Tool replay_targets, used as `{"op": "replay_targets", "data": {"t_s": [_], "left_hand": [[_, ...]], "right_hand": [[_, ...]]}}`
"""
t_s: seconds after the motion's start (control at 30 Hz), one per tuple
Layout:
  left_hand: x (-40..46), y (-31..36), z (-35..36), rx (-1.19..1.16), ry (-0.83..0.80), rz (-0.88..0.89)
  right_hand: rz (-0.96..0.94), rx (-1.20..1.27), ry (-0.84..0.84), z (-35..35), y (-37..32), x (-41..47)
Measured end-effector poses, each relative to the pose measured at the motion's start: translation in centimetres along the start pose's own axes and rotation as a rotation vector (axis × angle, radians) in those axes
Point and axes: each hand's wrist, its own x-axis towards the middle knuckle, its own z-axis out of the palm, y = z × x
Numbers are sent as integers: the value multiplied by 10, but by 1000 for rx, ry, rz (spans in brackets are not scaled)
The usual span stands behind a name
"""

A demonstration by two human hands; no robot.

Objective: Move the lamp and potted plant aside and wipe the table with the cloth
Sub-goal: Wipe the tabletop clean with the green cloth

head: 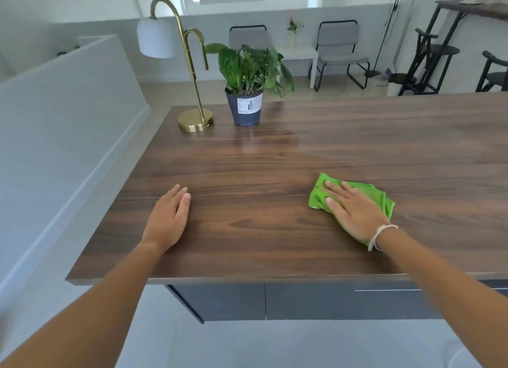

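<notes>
A brass lamp with a white shade stands upright at the far left corner of the dark wooden table. Just right of it sits a potted plant in a grey pot. A bright green cloth lies folded on the table at the near right. My right hand presses flat on top of the cloth, fingers spread. My left hand rests palm-down on the bare wood near the left edge, fingers together, holding nothing.
A white half-wall runs along the table's left side. Beyond the far edge stand two grey chairs, a small white side table and dark stools. Dark cabinet fronts sit under the near edge.
</notes>
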Motion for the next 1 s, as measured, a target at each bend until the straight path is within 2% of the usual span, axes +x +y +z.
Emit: {"op": "replay_targets", "data": {"t_s": [0.1,0.17,0.27,0.37,0.5,0.63,0.7,0.83,0.9,1.0], "left_hand": [[-9,-29,-27,35,11,-35],[-11,-46,-45,56,29,-63],[-10,-70,-66,96,38,-100],[-8,-92,-78,136,15,-102],[1,-102,-81,92,-25,-68],[5,-107,-81,36,-15,-66],[5,-108,-81,16,-7,-74],[7,-112,-81,-1,-6,-83],[7,-113,-80,-21,-6,-82],[9,-115,-81,-95,19,-88]], "right_hand": [[95,-51,21,14,-32,46],[74,-60,14,27,-76,71],[-112,-32,-40,58,-167,80],[-377,-13,-88,86,-239,40],[-505,42,-69,87,-231,-8],[-396,63,-125,70,-202,16],[-306,60,-67,64,-196,50],[-120,-50,-38,69,-222,128],[-105,-69,-49,79,-254,154],[-232,-44,-79,100,-300,161]]}}
